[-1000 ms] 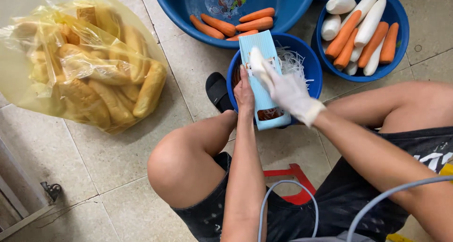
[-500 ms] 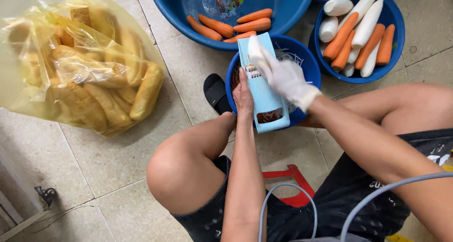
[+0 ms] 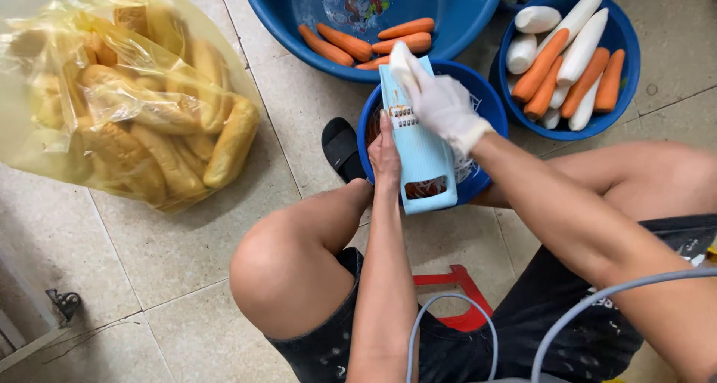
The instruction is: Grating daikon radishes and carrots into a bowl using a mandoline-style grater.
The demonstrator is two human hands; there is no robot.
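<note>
My bare left hand grips the pale blue plastic grater over the small blue basin, while my gloved right hand, closed on a slippery, stiff white radish piece, presses at twelve o'clock

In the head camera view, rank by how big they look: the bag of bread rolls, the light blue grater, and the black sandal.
1. bag of bread rolls
2. light blue grater
3. black sandal; part of it is hidden by the bowl.
</note>
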